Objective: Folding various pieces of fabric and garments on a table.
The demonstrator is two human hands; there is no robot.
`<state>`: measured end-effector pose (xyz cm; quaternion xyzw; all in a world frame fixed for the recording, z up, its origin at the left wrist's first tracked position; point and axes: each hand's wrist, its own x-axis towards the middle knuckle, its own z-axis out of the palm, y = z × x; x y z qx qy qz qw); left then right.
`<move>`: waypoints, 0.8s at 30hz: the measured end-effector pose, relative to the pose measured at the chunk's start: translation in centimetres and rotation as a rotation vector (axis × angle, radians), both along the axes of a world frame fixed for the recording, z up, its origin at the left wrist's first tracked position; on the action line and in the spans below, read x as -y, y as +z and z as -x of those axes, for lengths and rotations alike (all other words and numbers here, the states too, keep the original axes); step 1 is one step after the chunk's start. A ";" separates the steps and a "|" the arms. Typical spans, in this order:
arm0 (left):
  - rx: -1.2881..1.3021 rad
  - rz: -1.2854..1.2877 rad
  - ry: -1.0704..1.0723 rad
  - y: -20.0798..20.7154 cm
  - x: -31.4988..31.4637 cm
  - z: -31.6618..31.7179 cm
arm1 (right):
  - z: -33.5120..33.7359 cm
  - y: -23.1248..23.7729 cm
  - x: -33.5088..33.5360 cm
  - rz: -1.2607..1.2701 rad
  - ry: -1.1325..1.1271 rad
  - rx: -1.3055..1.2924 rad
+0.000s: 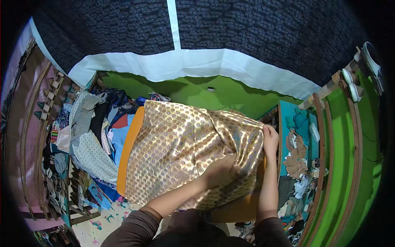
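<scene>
A shiny gold cloth (pixel 177 144) with a small repeated round pattern is spread over an orange board (pixel 130 154), whose left end and near right part show from under it. My right hand (pixel 270 139) pinches the cloth's far right corner, thumb and fingers closed on the edge. Over the right half of the cloth, my left hand (pixel 222 171) is closed at a gathered fold, its fingertips partly hidden and slightly blurred. Creases run from that fold toward the far edge.
Heaped garments and fabrics (pixel 92 142) lie left of the board. To the right, a teal shelf (pixel 286 109) carries cloth scraps (pixel 296 158). A green wall (pixel 185 88) stands behind, under a dark patterned hanging (pixel 255 33) with white borders. Wooden rails (pixel 358 136) line the right side.
</scene>
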<state>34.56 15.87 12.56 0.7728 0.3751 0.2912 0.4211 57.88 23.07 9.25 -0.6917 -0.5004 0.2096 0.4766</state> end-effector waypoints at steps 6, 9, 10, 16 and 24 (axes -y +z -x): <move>-0.419 0.244 -0.024 0.0 -1.8 -0.3 | -1.5 -1.9 0.5 0.576 0.362 0.193; -0.321 0.490 0.221 -0.6 -3.2 1.1 | 0.0 -1.6 0.7 0.704 0.436 -0.187; -0.373 0.478 0.222 -1.4 -3.7 1.1 | -0.1 -2.2 0.8 0.704 0.432 -0.188; 0.144 0.743 0.234 -2.0 -2.8 1.5 | 0.5 -1.8 1.1 0.583 0.264 -0.419; -0.342 0.501 0.177 -1.2 -2.8 2.6 | 4.6 3.2 1.6 0.723 0.375 -0.308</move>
